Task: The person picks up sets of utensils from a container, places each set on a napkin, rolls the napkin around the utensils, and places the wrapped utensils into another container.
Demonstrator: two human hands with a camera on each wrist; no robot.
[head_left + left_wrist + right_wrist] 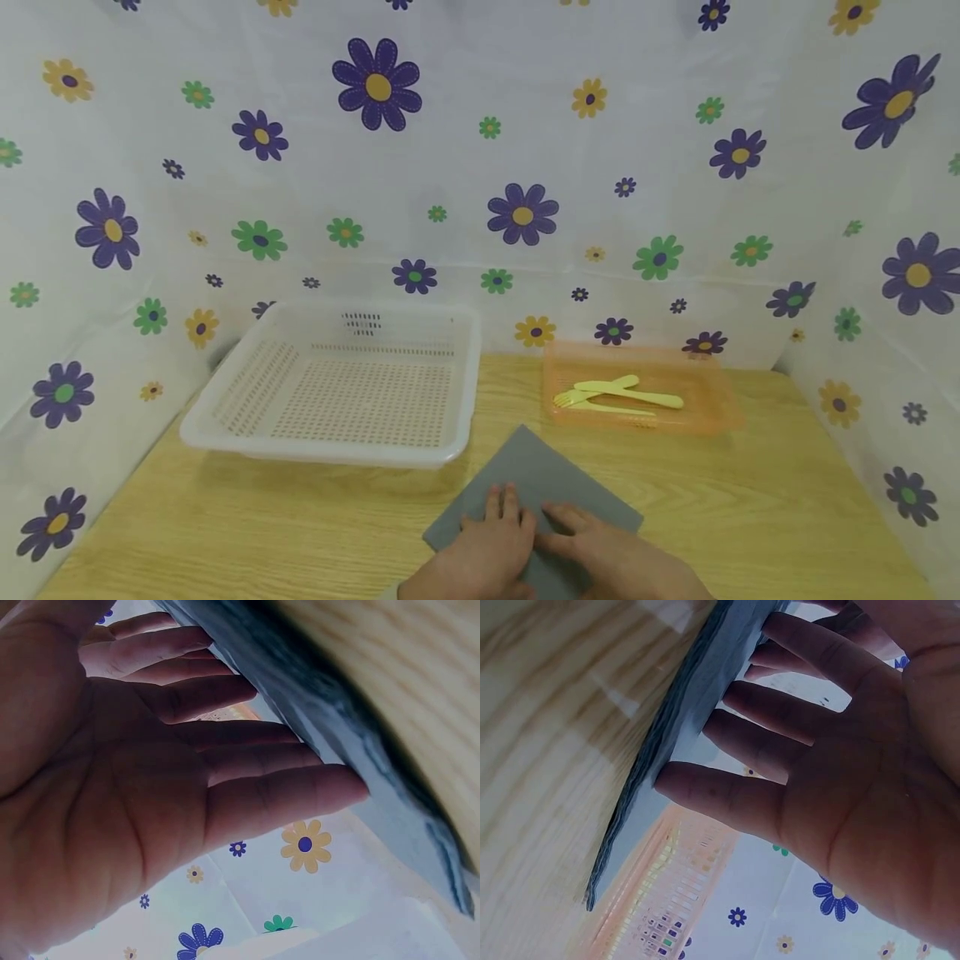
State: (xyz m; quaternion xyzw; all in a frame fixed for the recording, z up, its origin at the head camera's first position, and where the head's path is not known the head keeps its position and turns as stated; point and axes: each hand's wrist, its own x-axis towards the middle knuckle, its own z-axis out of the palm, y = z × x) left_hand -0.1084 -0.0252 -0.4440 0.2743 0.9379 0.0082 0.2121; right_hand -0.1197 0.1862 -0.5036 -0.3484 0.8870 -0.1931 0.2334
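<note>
A grey folded napkin [528, 462] lies flat on the wooden table, one corner pointing away from me. My left hand [487, 546] rests on its left part with the fingertips pressed to the surface. To the right, my right hand [618, 554] touches the same napkin, its fingers stretched toward the middle. Seen from the left wrist, the straight fingers [281, 795] meet the top of the napkin [345, 727], whose edge shows several layers. In the right wrist view, spread fingertips [679, 780] sit on the napkin [705, 675] near its layered edge.
A white perforated basket [330, 454] stands at the back left. An orange tray [701, 408] at the back right holds yellow cutlery [630, 393], including a fork. Behind the wooden table [750, 500] and along its sides hangs a flower-patterned sheet [450, 167].
</note>
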